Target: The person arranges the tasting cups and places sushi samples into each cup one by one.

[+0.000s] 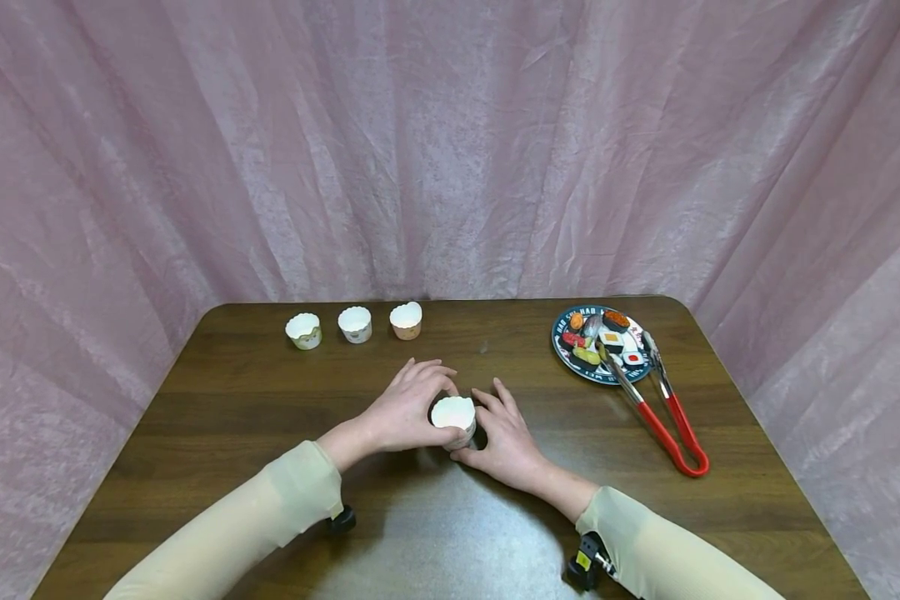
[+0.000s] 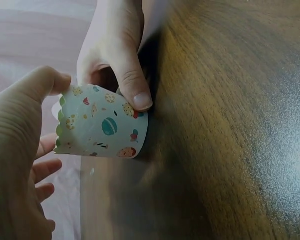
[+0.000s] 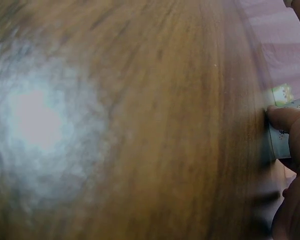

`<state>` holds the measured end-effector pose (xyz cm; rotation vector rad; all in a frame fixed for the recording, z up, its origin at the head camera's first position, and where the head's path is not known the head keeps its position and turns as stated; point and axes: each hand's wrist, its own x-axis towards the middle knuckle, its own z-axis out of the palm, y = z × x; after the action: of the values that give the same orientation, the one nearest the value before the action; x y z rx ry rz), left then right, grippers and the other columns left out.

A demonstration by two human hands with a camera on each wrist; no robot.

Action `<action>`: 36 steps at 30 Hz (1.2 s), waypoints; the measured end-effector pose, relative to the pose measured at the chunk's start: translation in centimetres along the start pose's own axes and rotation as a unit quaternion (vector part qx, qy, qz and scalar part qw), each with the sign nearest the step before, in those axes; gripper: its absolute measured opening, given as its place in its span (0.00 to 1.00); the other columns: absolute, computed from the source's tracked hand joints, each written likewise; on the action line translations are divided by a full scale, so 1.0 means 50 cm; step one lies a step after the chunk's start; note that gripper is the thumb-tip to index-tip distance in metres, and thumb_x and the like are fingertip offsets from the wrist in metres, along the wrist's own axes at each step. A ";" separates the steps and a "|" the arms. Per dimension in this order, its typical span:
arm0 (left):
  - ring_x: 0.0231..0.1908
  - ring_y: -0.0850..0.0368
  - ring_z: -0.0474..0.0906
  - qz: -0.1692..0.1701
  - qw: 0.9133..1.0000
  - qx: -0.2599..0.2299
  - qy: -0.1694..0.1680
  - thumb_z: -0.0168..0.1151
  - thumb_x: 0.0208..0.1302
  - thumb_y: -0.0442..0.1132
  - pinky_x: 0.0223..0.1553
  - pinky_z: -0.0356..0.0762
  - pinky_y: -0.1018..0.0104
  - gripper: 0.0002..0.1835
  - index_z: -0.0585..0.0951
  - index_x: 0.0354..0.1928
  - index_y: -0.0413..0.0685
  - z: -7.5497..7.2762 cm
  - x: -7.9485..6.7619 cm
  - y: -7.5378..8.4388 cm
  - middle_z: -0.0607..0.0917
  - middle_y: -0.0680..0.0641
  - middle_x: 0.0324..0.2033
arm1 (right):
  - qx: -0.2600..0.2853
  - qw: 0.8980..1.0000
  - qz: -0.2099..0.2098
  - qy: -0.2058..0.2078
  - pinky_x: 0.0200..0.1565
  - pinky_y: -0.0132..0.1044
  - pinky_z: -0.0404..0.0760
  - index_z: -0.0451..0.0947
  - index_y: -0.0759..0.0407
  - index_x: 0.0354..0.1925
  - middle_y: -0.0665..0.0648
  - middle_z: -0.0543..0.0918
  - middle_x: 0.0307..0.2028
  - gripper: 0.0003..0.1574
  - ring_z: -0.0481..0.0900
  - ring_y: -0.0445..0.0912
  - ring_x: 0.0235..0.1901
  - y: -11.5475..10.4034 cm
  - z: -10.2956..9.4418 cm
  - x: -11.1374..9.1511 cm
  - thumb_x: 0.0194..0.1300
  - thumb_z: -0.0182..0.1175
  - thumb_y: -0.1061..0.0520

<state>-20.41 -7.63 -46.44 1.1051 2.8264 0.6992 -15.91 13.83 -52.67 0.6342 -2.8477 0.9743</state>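
Observation:
Both hands are at a white paper baking cup [image 1: 453, 412] that stands near the middle of the wooden table. In the left wrist view the cup [image 2: 102, 122] has a scalloped green rim and small printed sweets on its side. My left hand [image 1: 414, 410] holds it near the rim, thumb on the near side and a finger opposite. Lower down, my right hand [image 1: 507, 442] grips the wall, its thumb close to the base. The right wrist view shows only part of the cup [image 3: 280, 142] behind the right thumb. Whether other cups are nested inside cannot be told.
Three more paper baking cups, a green one [image 1: 305, 337], a white one [image 1: 356, 331] and an orange one [image 1: 407, 327], stand at the back left. Toy sushi pieces lie on a round plate [image 1: 598, 377] at the back right, with red-handled tongs [image 1: 662, 429] resting across it.

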 end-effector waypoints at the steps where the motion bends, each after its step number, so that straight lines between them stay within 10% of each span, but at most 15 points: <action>1: 0.74 0.43 0.58 0.003 1.000 -0.003 0.001 0.73 0.54 0.62 0.74 0.42 0.36 0.23 0.79 0.45 0.60 0.000 0.000 0.000 0.76 0.47 0.66 | 0.000 1.000 0.001 -0.002 0.72 0.66 0.51 0.82 0.55 0.58 0.63 0.69 0.72 0.39 0.44 0.63 0.78 0.000 0.000 0.000 0.54 0.77 0.38; 36: 0.75 0.47 0.56 0.024 0.998 -0.059 -0.002 0.72 0.54 0.55 0.75 0.40 0.39 0.24 0.80 0.52 0.59 -0.010 -0.007 -0.005 0.73 0.50 0.68 | 0.075 0.997 -0.029 -0.005 0.72 0.67 0.49 0.81 0.46 0.61 0.58 0.66 0.74 0.34 0.40 0.59 0.79 -0.003 -0.025 0.007 0.63 0.68 0.33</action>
<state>-20.38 -8.21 -46.15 1.1582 2.7230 0.8547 -16.27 14.35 -51.54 0.7339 -2.7658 1.1878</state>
